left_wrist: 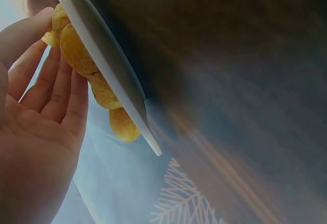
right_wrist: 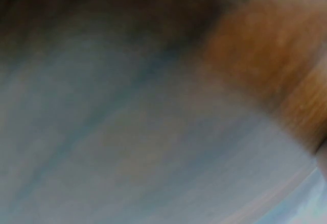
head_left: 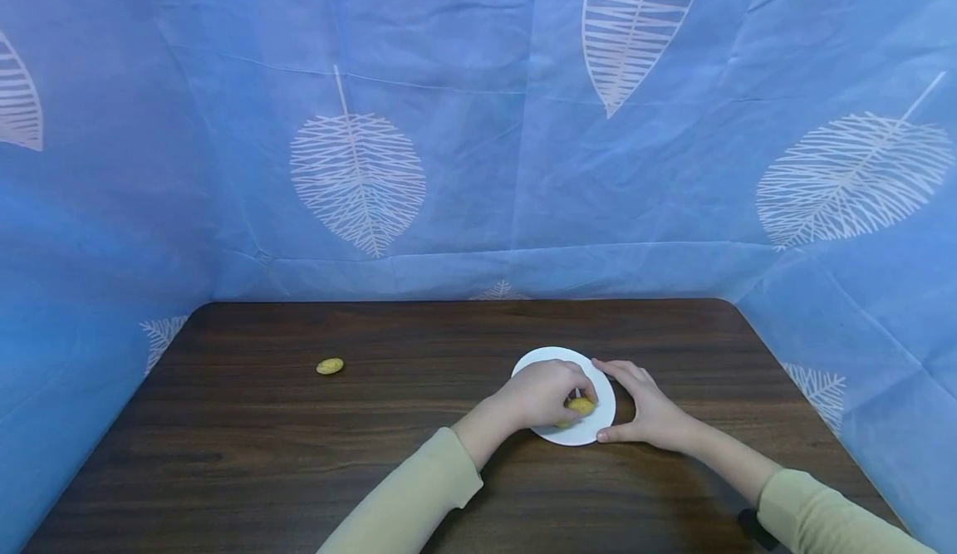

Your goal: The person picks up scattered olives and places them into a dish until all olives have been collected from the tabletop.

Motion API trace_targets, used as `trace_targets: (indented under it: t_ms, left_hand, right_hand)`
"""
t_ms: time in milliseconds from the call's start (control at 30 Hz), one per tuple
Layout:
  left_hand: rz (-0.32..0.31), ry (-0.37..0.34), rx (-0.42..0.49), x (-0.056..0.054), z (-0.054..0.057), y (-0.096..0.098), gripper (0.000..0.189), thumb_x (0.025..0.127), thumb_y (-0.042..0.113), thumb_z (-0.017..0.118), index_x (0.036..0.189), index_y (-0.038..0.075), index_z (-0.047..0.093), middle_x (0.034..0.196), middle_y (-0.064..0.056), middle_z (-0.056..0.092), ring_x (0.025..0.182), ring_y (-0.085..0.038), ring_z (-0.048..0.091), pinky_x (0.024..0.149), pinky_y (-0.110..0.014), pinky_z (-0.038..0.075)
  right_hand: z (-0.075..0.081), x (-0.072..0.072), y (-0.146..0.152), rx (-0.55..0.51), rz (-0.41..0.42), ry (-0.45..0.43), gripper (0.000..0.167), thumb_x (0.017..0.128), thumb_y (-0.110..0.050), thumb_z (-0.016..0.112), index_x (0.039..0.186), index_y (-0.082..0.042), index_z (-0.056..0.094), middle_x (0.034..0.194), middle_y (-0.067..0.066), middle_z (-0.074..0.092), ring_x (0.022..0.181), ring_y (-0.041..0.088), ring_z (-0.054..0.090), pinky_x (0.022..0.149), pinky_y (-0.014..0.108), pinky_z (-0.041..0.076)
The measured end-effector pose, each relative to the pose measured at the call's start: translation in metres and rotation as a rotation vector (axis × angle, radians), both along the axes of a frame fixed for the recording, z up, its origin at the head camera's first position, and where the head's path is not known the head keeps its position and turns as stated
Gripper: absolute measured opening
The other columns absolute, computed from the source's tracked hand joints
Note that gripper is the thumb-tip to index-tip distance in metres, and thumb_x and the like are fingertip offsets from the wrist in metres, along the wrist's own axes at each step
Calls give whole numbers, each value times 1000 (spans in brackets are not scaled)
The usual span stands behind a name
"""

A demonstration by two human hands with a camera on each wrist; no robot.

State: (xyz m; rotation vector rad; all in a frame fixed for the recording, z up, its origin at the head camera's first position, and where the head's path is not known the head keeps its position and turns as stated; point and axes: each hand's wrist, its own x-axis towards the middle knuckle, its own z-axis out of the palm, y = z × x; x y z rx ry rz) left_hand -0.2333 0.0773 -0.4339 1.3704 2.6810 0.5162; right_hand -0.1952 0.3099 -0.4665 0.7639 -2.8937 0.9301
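Observation:
A white plate (head_left: 607,409) rests on the table, with several small yellow, lumpy oval pieces (left_wrist: 104,92) on it, their exact kind unclear. Over the plate, my left hand (head_left: 544,389) pinches one yellow oval piece (head_left: 581,405) between thumb and fingers. In the left wrist view, the thumb lies against a yellow piece at the plate's upper end, with the other fingers behind. My right hand (head_left: 652,411) steadies the plate by its right rim, thumb at the near side and forefinger at the far side. The right wrist view is blurred and barely shows this hand.
Another yellow oval piece (head_left: 330,366) lies by itself on the dark wooden table (head_left: 262,454), well left of the plate. Blue cloth (head_left: 463,164) with white leaf prints hangs behind and at both sides. A small black object (head_left: 757,529) shows beside the right sleeve.

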Motion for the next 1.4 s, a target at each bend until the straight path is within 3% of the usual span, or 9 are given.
trace_targets:
  t_ms: [333, 767, 1167, 1400]
  left_hand:
    - [2, 20, -51, 1, -2, 4, 18, 98, 22, 79, 115, 26, 82, 115, 13, 77, 93, 3, 67, 86, -17, 54]
    - [0, -7, 7, -3, 0, -2, 18, 98, 20, 79, 116, 22, 82, 114, 10, 78, 93, 1, 68, 82, -11, 51]
    - [36, -24, 58, -7, 9, -28, 20, 98, 14, 77, 118, 18, 81, 115, 5, 78, 94, -5, 67, 85, -16, 54]
    - [92, -32, 76, -10, 19, -48, 23, 98, 14, 77, 121, 17, 80, 120, 4, 77, 106, -9, 71, 93, -20, 57]
  right_hand:
    - [-2, -1, 1, 9, 1, 21, 105, 71, -29, 100, 155, 3, 45, 146, 26, 51, 132, 51, 45, 99, 72, 47]
    - [-1, 0, 0, 7, 0, 11, 104, 72, -29, 100, 155, 2, 45, 147, 25, 51, 133, 50, 45, 100, 72, 47]
    - [-1, -2, 1, 13, -10, -8, 105, 72, -31, 99, 155, 2, 45, 148, 28, 49, 134, 52, 44, 101, 73, 47]
    - [-1, -2, 1, 16, -15, -14, 106, 72, -33, 99, 156, 2, 44, 147, 28, 50, 134, 53, 44, 101, 73, 46]
